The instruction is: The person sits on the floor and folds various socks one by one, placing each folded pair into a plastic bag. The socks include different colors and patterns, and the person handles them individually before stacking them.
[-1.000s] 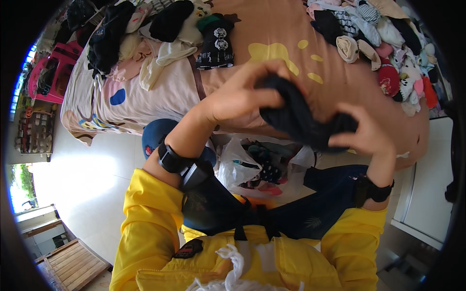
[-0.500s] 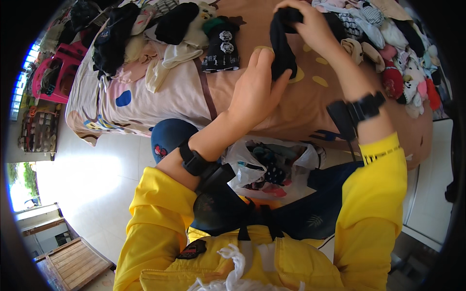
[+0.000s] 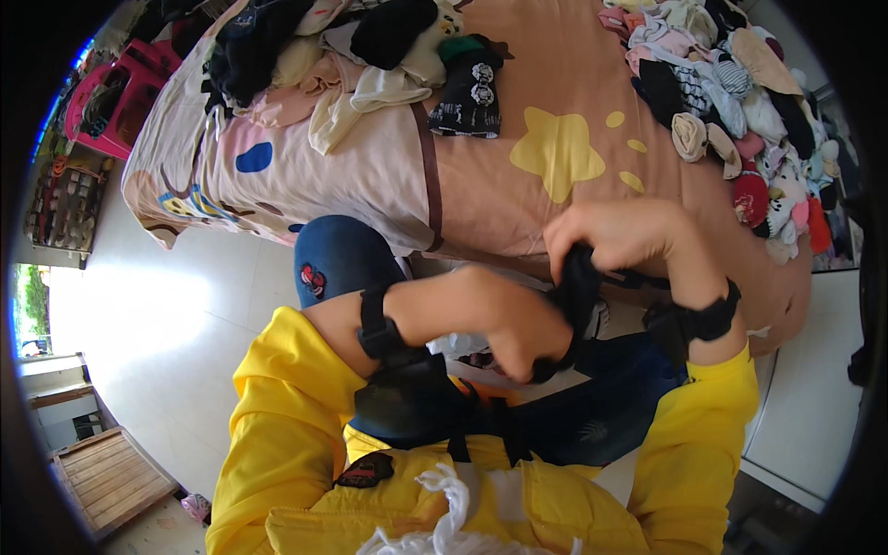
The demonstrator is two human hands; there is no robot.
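Note:
A black sock (image 3: pixel 579 285) is stretched between my two hands, low in front of the bed edge and above my lap. My right hand (image 3: pixel 615 236) pinches its upper end, fingers bent downward. My left hand (image 3: pixel 513 319) is closed round the lower end; its fingertips are partly hidden and a little blurred. Below them a clear plastic bag (image 3: pixel 453 344) with clothing in it shows only in part behind my left hand. A folded black patterned sock pair (image 3: pixel 467 97) lies on the bed, beyond my left hand.
The bed (image 3: pixel 555 222) has a brown and pink sheet with a yellow star. Piles of socks and cloth (image 3: pixel 388 55) lie at the far left, and another pile (image 3: pixel 731 102) at the right. A pink plastic stool (image 3: pixel 116 92) and a wooden board (image 3: pixel 113 481) stand at the left.
Both hands have come down and back from over the bed toward my lap, carrying the black sock. The left hand, formerly with fingers extended, is now curled round it.

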